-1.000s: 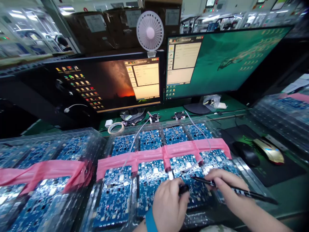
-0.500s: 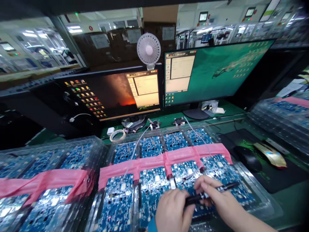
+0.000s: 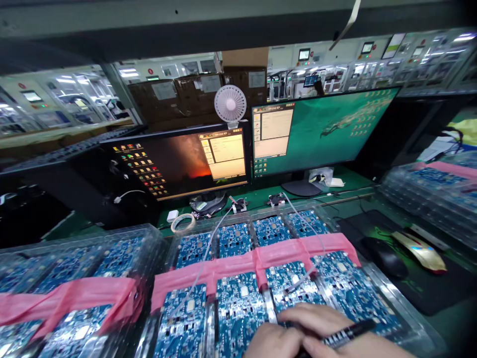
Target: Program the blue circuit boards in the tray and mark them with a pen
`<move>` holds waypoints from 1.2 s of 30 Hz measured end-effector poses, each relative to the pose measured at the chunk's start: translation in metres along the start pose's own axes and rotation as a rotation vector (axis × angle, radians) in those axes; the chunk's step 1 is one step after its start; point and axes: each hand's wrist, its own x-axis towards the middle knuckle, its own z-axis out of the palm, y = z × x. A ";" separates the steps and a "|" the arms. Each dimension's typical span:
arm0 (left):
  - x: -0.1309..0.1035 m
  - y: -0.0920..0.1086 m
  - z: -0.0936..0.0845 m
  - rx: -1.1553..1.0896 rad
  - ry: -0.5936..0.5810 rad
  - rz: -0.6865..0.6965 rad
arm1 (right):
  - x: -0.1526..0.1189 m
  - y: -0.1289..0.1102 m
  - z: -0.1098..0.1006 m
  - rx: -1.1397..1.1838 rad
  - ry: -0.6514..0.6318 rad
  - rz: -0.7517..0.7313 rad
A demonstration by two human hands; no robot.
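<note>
A black marker pen (image 3: 350,334) with white lettering lies slantwise across my right hand (image 3: 320,320), whose fingers are closed around it. My left hand (image 3: 274,343) presses against the right one, its fingers closed at the pen's lower end, which is mostly hidden between the hands. Both hands are low in the view, over a clear plastic tray (image 3: 387,286) of blue circuit boards (image 3: 242,308). Pink tape (image 3: 234,266) runs across these boards. A thin grey cable (image 3: 303,278) ends on a board just beyond my fingers.
More taped board trays stand at left (image 3: 119,256) and far right. Two lit monitors (image 3: 182,164) rise behind, with a small white fan (image 3: 230,103) between them. A tape roll (image 3: 183,223) lies before them. A black mouse (image 3: 383,256) and a gold mouse (image 3: 419,251) rest on a dark mat.
My hands have come closer together and lower in the view, still at the marker pen. The camera has tilted up, so the scene sits lower.
</note>
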 end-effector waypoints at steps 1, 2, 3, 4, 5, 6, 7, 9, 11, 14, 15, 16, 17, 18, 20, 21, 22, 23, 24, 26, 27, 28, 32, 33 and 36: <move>0.001 -0.001 0.004 0.021 -0.041 0.015 | 0.000 0.003 -0.005 0.014 -0.063 0.022; 0.002 -0.001 0.007 0.026 -0.067 0.037 | -0.002 0.006 -0.009 0.026 -0.132 0.032; 0.002 -0.001 0.007 0.018 -0.065 0.050 | -0.004 0.010 -0.014 0.027 -0.190 0.037; 0.002 -0.001 0.007 0.007 -0.033 0.045 | -0.006 0.014 -0.017 0.009 -0.223 0.039; 0.001 0.000 0.006 0.001 0.012 0.028 | -0.008 0.018 -0.020 -0.035 -0.215 0.058; 0.001 0.000 0.005 0.004 0.054 0.016 | -0.009 0.023 -0.020 -0.110 -0.169 0.099; 0.001 0.001 0.003 0.016 0.079 0.027 | -0.009 0.028 -0.018 -0.213 -0.094 0.156; 0.002 0.001 0.001 0.063 0.078 0.113 | -0.006 0.036 -0.011 -0.445 0.062 0.274; 0.005 0.002 0.001 0.129 0.061 0.200 | 0.001 0.040 -0.001 -0.613 0.158 0.326; 0.008 0.002 0.002 0.191 0.024 0.250 | 0.013 0.041 0.012 -0.674 0.190 0.260; 0.008 0.002 0.002 0.200 0.010 0.249 | 0.017 0.040 0.016 -0.675 0.200 0.234; 0.009 0.002 0.002 0.206 -0.002 0.241 | 0.021 0.038 0.019 -0.672 0.207 0.214; 0.009 0.002 0.002 0.211 -0.009 0.228 | 0.024 0.037 0.022 -0.666 0.208 0.205; 0.009 0.002 0.003 0.215 -0.012 0.214 | 0.027 0.036 0.024 -0.660 0.203 0.209; 0.009 0.002 0.002 0.220 -0.017 0.197 | 0.034 0.034 0.029 -0.660 0.184 0.243; 0.009 0.002 0.002 0.220 -0.021 0.197 | 0.037 0.033 0.031 -0.671 0.175 0.263; 0.009 0.002 0.002 0.218 -0.028 0.199 | 0.039 0.032 0.033 -0.689 0.170 0.279; 0.009 0.002 0.001 0.216 -0.036 0.201 | 0.042 0.032 0.034 -0.713 0.169 0.291; 0.009 0.002 0.001 0.212 -0.043 0.203 | 0.044 0.032 0.036 -0.740 0.172 0.298; 0.010 0.001 0.001 0.202 -0.053 0.198 | 0.046 0.032 0.037 -0.784 0.175 0.298; 0.010 0.001 0.001 0.196 -0.056 0.191 | 0.047 0.032 0.037 -0.796 0.173 0.294; 0.010 0.001 0.001 0.190 -0.057 0.179 | 0.047 0.033 0.037 -0.801 0.170 0.292; 0.009 0.001 0.004 0.158 -0.063 0.139 | 0.049 0.035 0.036 -0.791 0.167 0.295; 0.009 0.000 0.005 0.153 -0.061 0.139 | 0.048 0.035 0.036 -0.788 0.169 0.299; 0.009 -0.001 0.007 0.152 -0.053 0.143 | 0.047 0.032 0.038 -0.781 0.189 0.299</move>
